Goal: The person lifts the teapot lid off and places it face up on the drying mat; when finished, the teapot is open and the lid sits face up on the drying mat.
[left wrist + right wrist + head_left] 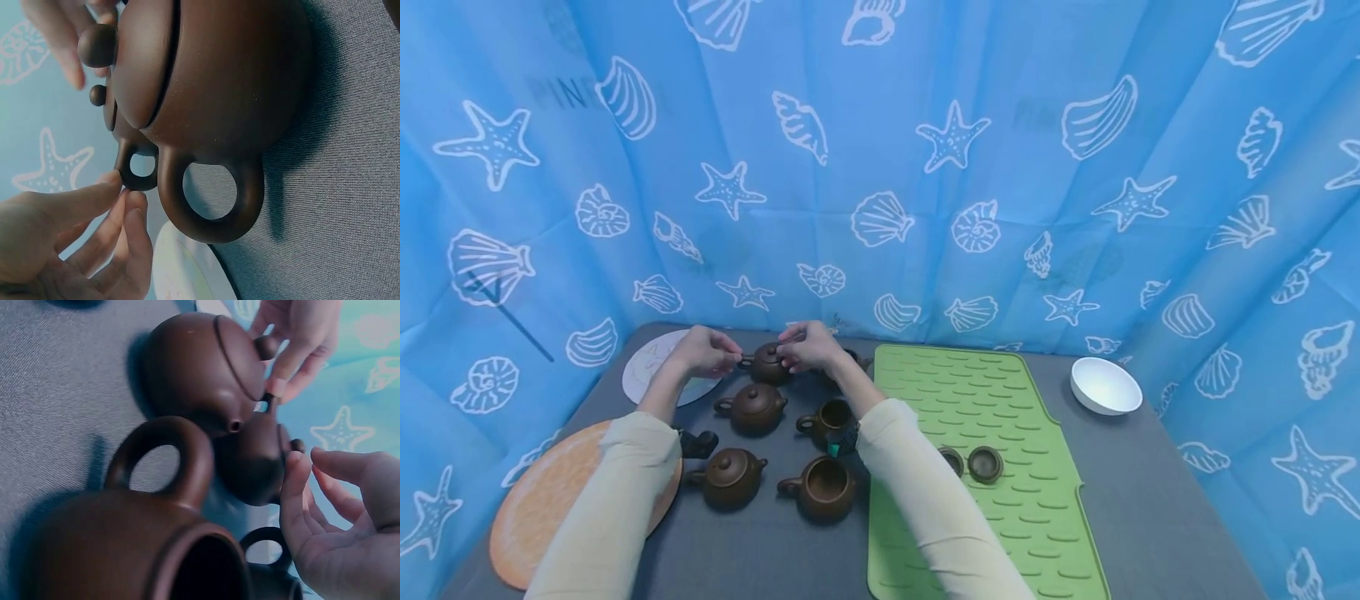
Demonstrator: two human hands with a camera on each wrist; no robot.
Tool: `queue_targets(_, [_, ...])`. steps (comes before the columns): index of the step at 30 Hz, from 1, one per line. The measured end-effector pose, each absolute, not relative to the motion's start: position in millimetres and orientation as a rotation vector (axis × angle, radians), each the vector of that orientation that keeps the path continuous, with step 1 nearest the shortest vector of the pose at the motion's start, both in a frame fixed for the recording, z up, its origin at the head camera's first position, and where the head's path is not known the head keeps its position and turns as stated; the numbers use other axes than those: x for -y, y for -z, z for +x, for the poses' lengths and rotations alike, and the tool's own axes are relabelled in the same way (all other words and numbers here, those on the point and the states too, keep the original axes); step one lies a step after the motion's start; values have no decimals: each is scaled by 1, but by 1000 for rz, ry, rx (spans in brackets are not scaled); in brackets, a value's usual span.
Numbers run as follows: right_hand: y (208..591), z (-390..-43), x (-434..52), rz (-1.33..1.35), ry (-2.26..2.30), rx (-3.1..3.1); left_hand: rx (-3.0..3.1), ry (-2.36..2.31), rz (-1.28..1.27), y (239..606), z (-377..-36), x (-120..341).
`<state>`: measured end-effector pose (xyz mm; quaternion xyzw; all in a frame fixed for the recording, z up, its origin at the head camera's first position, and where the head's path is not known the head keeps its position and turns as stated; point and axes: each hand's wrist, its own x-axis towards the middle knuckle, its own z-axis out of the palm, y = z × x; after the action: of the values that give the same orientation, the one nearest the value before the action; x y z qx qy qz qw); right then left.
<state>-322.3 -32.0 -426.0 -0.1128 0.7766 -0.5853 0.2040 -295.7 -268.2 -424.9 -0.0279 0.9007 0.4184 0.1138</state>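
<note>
Head view: left hand [706,353] pinches far teapot [766,367] by its handle [746,362].

Left hand [69,244] lower left, pinching handle [142,182] of far teapot [125,129], near teapot [237,81] big at upper centre, lid [147,62] on, right hand [59,34] cropped upper left, plate [178,269] bottom centre, grey cloth [350,187] right, starfish-print curtain [25,119] left

1. Far teapot [767,367] looks smooth, clay-like, softly glossy.
2. Tabletop [737,558] shows matt, finely ribbed cloth.
3. Mat [955,375] at right looks rubbery, matt.
4. Bowl [1106,387] at far right looks smooth.
5. Far curtain [925,267] is creased cloth.
</note>
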Motion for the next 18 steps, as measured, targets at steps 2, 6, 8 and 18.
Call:
queue_targets(2, [431,-323,35,-311,1622,-2175,-2639,-1226,-89,425,-296,268])
queue_targets(6, [435,-322,41,-308,1588,-2217,-2631,-1220,-98,425,-296,268])
queue_targets(8, [435,-321,44,-321,1558,-2246,-2634,-1212,-101,424,-296,268])
queue_targets(18, [434,-317,48,-372,1516,-2343,-2662,-1188,-89,421,-294,265])
